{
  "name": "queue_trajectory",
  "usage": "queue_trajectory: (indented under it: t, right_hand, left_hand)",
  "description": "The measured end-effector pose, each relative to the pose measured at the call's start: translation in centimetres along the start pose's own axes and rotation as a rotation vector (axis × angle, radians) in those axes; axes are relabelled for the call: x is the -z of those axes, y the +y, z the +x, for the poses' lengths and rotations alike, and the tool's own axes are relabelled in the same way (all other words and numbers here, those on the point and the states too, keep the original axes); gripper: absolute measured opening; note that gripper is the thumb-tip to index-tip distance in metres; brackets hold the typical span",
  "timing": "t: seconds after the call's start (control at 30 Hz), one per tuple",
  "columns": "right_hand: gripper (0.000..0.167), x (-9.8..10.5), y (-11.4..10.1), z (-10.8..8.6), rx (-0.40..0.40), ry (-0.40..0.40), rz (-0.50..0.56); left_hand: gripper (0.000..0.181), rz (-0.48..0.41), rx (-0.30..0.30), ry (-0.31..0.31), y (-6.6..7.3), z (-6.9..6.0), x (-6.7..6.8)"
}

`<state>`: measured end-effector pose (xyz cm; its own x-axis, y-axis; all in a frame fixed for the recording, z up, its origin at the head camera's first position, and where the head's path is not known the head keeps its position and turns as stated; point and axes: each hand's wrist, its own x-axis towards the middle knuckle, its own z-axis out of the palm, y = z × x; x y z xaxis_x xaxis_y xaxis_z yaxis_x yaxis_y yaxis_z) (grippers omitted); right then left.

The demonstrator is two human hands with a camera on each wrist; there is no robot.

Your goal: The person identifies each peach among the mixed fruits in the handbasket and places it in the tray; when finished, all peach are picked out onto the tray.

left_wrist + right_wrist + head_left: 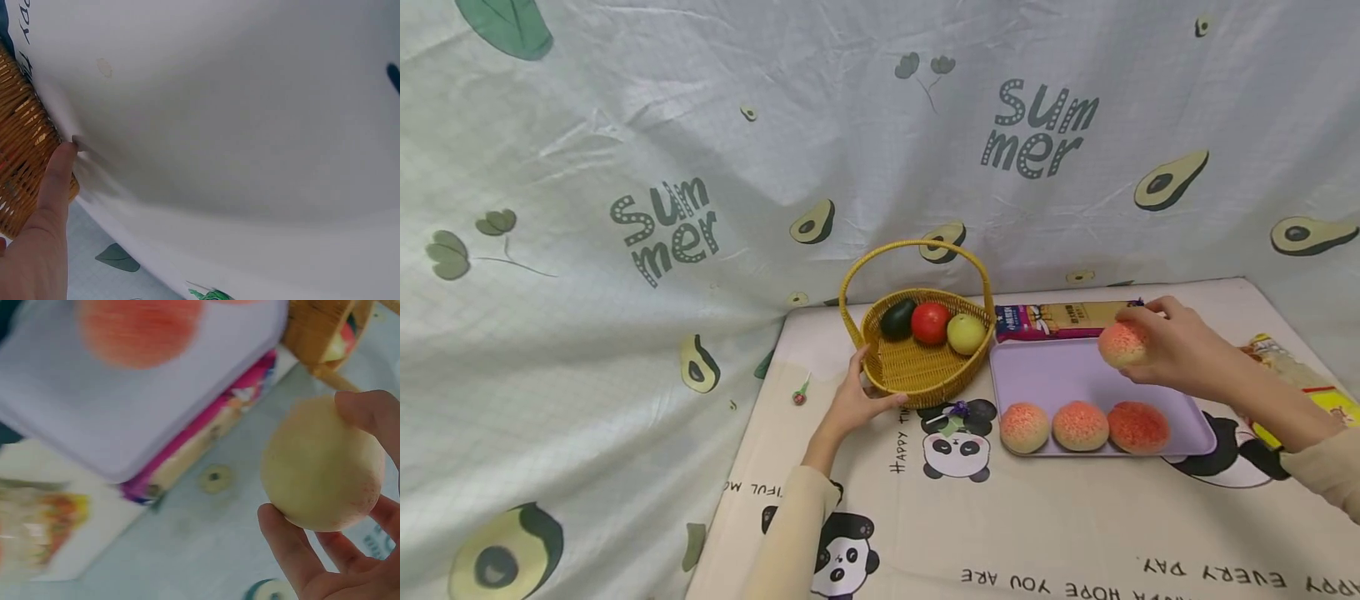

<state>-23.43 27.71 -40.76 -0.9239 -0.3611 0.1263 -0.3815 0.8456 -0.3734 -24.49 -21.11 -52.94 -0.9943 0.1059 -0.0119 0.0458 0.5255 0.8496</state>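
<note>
My right hand (1176,346) holds a peach (1123,343) above the back right part of a lilac tray (1063,371). Its pale yellow underside shows between thumb and fingers in the right wrist view, where the hand (350,562) grips it from the side. Three more peaches, a pale one (1024,428), a middle one (1080,426) and a redder one (1139,427), sit in a row along the tray's front edge. My left hand (855,406) rests against the left side of a yellow wicker basket (917,387), a straight finger (57,175) touching the weave.
In the basket lie a dark green avocado (897,320), a red tomato (930,323) and a pale green round fruit (966,334). Behind the tray lies a long packet (1060,319); a yellow bag (1311,387) is at right. Small lollipops (800,397) lie on the cloth.
</note>
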Motion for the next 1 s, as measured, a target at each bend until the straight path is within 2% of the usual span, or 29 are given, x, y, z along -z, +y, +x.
queue_trajectory:
  t: [0.17, 0.4, 0.5, 0.6, 0.83, 1.0]
  right_hand:
    - [0.071, -0.9, 2.7, -2.7, -0.07, -0.04, -0.005]
    - [0.073, -2.4, 5.9, -5.6, -0.084, -0.035, -0.05]
    - [0.07, -3.0, 6.8, -6.2, -0.056, -0.008, -0.059]
    - [0.071, -3.5, 7.6, -6.6, -0.056, -0.016, -0.056]
    - [0.075, -4.6, 8.8, -7.5, -0.145, -0.109, -0.025]
    - [0.074, -5.3, 9.0, -8.3, -0.127, -0.113, 0.004]
  left_hand:
    - [0.118, -0.016, 0.005, -0.003, 0.1, -0.1, 0.1]
    - [0.118, -0.023, 0.006, -0.002, 0.1, -0.2, 0.0]
    - [0.118, -0.019, 0.017, 0.002, -0.1, -0.3, 0.1]
    - [0.118, -0.021, 0.017, 0.001, -0.2, -0.3, 0.1]
    - [0.119, -0.029, -0.008, -0.008, -0.1, -0.1, 0.0]
    - [0.119, -0.018, -0.001, -0.01, 0.1, 0.0, -0.1]
